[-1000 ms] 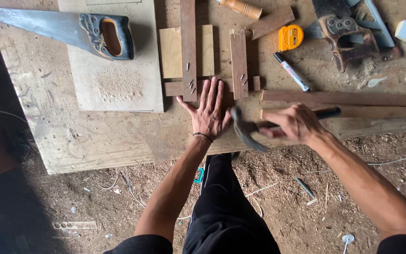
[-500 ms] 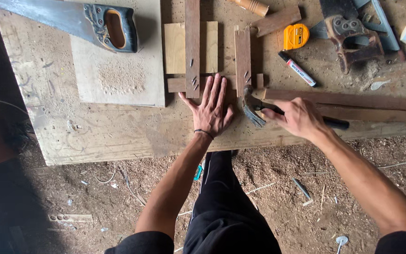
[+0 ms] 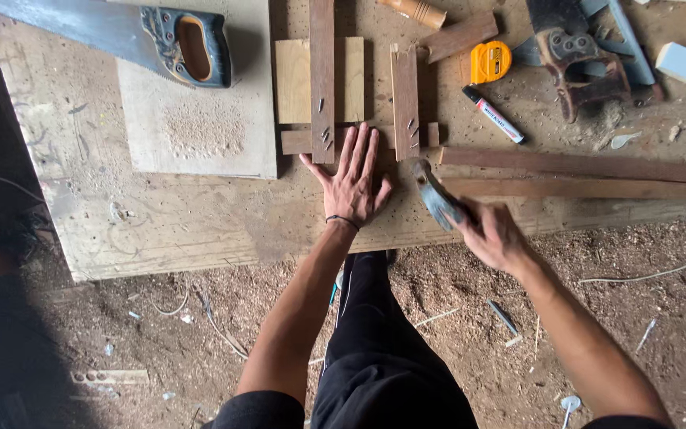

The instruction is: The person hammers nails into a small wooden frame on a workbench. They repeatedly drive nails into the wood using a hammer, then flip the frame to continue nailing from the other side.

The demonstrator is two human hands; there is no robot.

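We press our left hand (image 3: pixel 352 181) flat, fingers spread, on the board with its fingertips on the little wooden frame (image 3: pixel 356 95). Our right hand (image 3: pixel 492 235) is closed around the hammer (image 3: pixel 437 195). The hammer head sits just right of the frame's right slat (image 3: pixel 405 102), which runs away from us.

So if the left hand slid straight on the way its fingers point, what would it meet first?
The left hand lies flat, fingers pointing up the bench. Its fingertips already touch or nearly touch the short cross strip of the wooden frame; beyond that lies the pale board.
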